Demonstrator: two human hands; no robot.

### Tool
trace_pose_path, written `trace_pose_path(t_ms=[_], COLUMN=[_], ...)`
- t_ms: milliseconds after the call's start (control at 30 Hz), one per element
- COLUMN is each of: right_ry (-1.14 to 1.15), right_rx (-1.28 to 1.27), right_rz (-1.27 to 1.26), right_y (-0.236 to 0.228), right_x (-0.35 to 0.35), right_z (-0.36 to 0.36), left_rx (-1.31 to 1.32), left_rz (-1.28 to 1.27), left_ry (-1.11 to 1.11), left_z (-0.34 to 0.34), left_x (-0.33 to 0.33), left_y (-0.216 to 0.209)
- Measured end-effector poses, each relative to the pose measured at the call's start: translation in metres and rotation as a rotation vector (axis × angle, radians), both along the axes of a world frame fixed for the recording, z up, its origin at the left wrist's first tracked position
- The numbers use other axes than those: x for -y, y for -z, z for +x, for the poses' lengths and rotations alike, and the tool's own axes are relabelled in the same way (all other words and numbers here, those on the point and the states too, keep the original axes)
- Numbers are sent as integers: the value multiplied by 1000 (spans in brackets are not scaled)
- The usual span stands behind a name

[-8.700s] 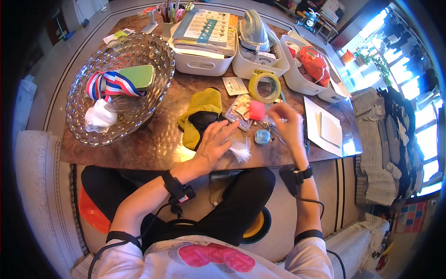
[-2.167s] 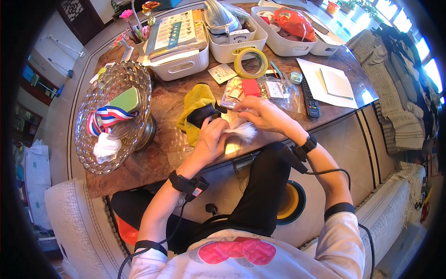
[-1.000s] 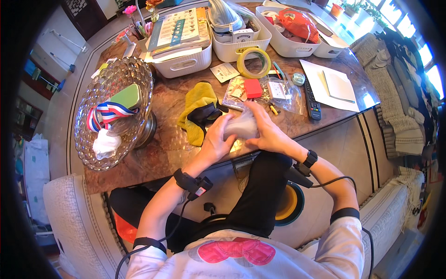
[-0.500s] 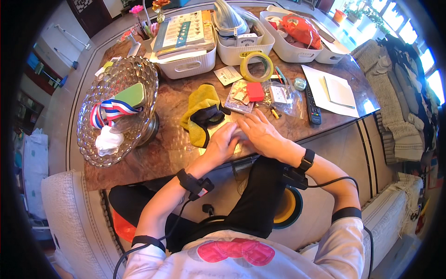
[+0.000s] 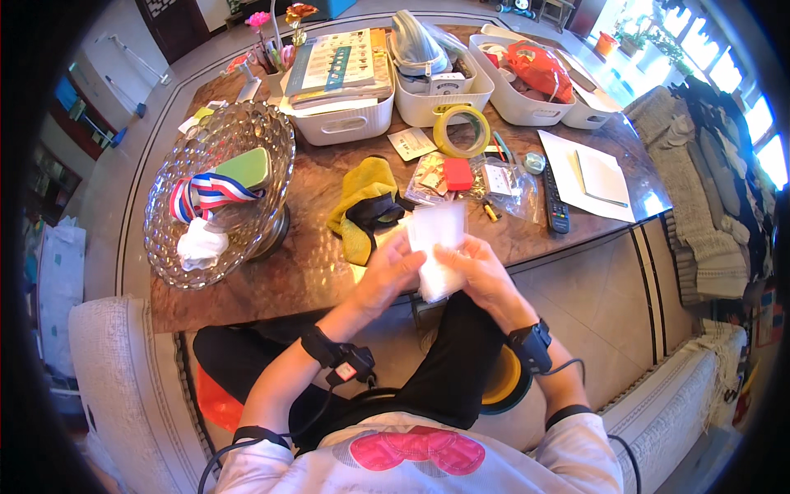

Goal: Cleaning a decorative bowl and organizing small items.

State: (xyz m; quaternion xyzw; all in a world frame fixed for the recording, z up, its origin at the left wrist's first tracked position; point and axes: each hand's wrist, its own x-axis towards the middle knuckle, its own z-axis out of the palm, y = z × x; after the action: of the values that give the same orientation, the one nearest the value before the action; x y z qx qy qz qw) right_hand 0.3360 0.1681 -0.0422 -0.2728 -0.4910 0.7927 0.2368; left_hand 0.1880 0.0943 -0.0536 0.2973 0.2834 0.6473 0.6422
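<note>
Both my hands hold a small stack of whitish, partly see-through sheets [image 5: 436, 227] above the table's near edge. My left hand [image 5: 387, 270] is closed on its left side, with the thumb across the front. On the right side my right hand [image 5: 487, 270] pinches it, thumb on top. Glare washes out the surface, so I cannot tell whether it is paper or plastic. Just beyond lies a crumpled yellow cloth with black parts [image 5: 362, 198]. A red square thing [image 5: 457, 174] rests on small packets behind the stack.
A glass fruit stand [image 5: 156, 239] holds a green box, a striped ribbon and a white wad. White bins [image 5: 346, 128] line the back. A tape roll [image 5: 461, 132], a clear bag [image 5: 527, 198], a remote control [image 5: 557, 206] and papers [image 5: 609, 193] lie rightward.
My hands, earlier bent low over the table edge, have turned up and now show the whitish stack between them. The right forearm has drawn inward. The whole view has shifted slightly.
</note>
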Motion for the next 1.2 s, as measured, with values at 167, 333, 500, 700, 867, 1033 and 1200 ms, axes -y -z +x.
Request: trace_pose_path(t_ms=[167, 333, 500, 700, 867, 1033, 1200], right_ry=[13, 7, 75, -100, -143, -105, 227], right_rx=[-17, 102, 420, 377, 456, 452, 249], right_rz=[39, 304, 968, 1458, 1670, 1511, 1050], right_y=[25, 24, -12, -9, 10, 4, -6], right_x=[40, 57, 59, 65, 65, 69, 42], right_z=[-9, -5, 9, -1, -10, -13, 3], left_rx=[68, 49, 253, 329, 433, 358, 259], left_rz=[-344, -301, -238, -349, -261, -358, -386], left_ry=[69, 78, 41, 127, 117, 46, 179], left_z=[17, 7, -11, -10, 0, 4, 4], left_x=[17, 32, 32, 41, 47, 49, 51], left_y=[9, 19, 13, 29, 30, 25, -5])
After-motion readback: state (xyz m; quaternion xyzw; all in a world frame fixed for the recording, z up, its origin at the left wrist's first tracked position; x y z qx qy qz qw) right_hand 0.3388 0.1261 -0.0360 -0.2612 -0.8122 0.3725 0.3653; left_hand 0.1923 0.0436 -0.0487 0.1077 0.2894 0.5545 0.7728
